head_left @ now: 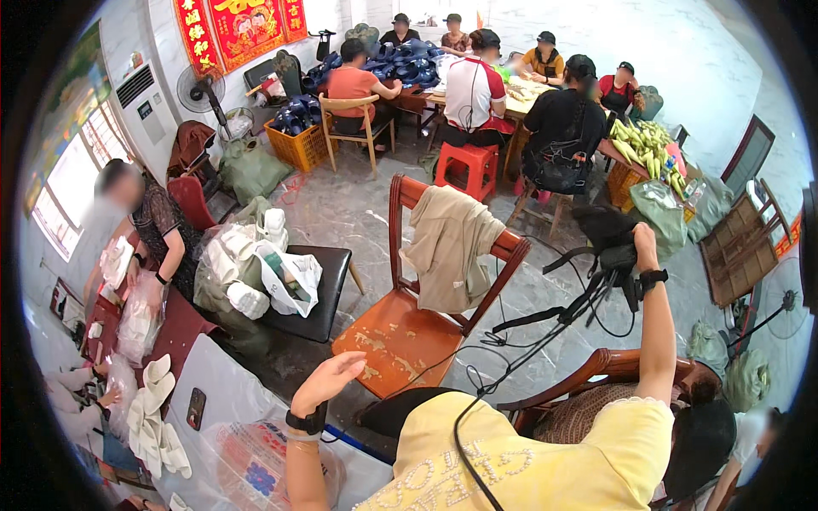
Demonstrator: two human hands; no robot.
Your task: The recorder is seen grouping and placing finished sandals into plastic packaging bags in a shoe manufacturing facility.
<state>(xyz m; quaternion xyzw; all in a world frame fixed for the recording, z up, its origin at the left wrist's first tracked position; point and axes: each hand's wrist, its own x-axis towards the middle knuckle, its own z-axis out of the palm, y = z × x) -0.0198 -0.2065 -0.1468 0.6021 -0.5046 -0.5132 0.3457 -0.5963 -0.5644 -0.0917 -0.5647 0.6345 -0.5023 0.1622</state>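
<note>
My right hand [645,247] is raised and stretched out to the right, closed on a black strapped bag [603,234]. Dark straps and thin cables dangle from the bag, and a black cable [464,434] runs down over my yellow shirt. On the left, my left hand [328,379] is held up with its fingers extended and nothing in it. It is nearest to a wooden chair [400,336] with a worn orange-brown seat. A beige garment [447,247] drapes over that chair's back. Both of my wrists wear black bands.
At left, a white table [226,383] bears a phone [196,409], white shoes [153,417] and a plastic bag [256,468]. A black stool [311,294] holds bagged white shoes. Another wooden chair [596,366] stands close on my right. Several people sit round a far table [520,102].
</note>
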